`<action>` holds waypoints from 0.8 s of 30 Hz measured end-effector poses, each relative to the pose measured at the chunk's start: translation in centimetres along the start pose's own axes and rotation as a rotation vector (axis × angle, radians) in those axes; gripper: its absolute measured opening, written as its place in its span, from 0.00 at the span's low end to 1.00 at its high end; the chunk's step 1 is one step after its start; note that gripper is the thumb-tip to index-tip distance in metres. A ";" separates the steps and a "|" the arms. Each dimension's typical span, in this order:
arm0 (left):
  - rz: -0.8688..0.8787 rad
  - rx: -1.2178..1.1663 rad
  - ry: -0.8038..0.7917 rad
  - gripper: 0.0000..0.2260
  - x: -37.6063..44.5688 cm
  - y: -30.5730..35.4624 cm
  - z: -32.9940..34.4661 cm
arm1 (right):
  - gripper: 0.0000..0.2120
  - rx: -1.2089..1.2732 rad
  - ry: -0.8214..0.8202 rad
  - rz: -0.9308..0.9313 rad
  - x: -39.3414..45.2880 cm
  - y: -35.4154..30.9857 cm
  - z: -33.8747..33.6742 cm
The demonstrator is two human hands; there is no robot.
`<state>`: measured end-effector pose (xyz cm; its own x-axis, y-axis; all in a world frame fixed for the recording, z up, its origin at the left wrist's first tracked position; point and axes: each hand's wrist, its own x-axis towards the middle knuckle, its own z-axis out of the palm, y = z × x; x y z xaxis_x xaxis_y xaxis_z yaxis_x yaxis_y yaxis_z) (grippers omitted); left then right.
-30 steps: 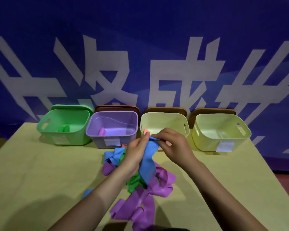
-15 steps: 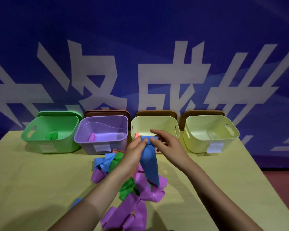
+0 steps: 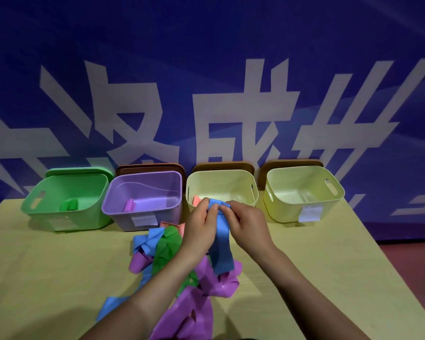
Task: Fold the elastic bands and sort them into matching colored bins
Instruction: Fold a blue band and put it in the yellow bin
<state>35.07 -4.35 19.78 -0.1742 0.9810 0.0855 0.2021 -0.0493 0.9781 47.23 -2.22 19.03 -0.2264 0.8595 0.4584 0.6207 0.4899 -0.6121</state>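
Your left hand [image 3: 199, 228] and right hand [image 3: 246, 224] are up together over the table [image 3: 47, 278], both pinching the top of the same blue band [image 3: 221, 244]. The fingers of each hand are curled tight around the folded upper edge, thumbs close to each other, and the rest of the band hangs straight down between your wrists, its lower end reaching the pile of bands [image 3: 182, 273] underneath (blue, green, purple and a bit of pink, all tangled). Behind your hands stand four bins in a row at the back of the table: a green bin [image 3: 47, 214] with a green roll inside, a purple bin [image 3: 123, 212] with a purple roll inside, then a pale yellow bin [image 3: 253, 190] just behind your knuckles with something pink showing at its near left corner, and another yellow bin [image 3: 287, 214] to the right. The banner [image 3: 206, 69] behind is blue with large white characters.
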 end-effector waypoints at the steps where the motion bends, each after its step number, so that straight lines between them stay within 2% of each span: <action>1: -0.012 -0.025 -0.015 0.14 0.0 0.1 -0.1 | 0.19 0.053 -0.004 0.014 -0.1 0.1 -0.1; 4: -0.121 -0.157 -0.059 0.13 0.1 0.3 -0.2 | 0.12 0.277 -0.045 0.122 0.0 -0.1 -0.9; 7: -0.231 -0.240 -0.081 0.07 0.1 0.2 -0.3 | 0.10 0.485 -0.129 0.219 0.2 -0.7 -1.9; 11: -0.296 -0.299 -0.084 0.09 0.2 0.1 -0.4 | 0.06 0.640 -0.115 0.315 -0.1 -0.7 -2.3; 15: -0.347 -0.324 -0.116 0.10 0.3 -0.1 -0.1 | 0.06 0.662 -0.085 0.336 -0.2 -0.6 -2.5; 18: -0.371 -0.376 -0.136 0.11 0.0 0.1 0.0 | 0.16 0.688 -0.123 0.298 -0.3 -0.5 -3.1; 20: -0.384 -0.419 -0.151 0.12 -0.1 0.2 0.1 | 0.19 0.655 -0.136 0.254 -0.2 -0.4 -3.3; 22: -0.409 -0.431 -0.153 0.14 -0.1 0.3 0.2 | 0.14 0.595 -0.113 0.221 0.0 -0.2 -3.2; 24: -0.457 -0.441 -0.130 0.15 0.1 0.3 0.4 | 0.09 0.426 -0.108 0.158 0.2 0.4 -2.9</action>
<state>35.47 -4.23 20.02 -0.0252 0.9347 -0.3546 -0.2845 0.3333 0.8989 49.65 -2.29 20.71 -0.2450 0.9276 0.2821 0.2957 0.3486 -0.8894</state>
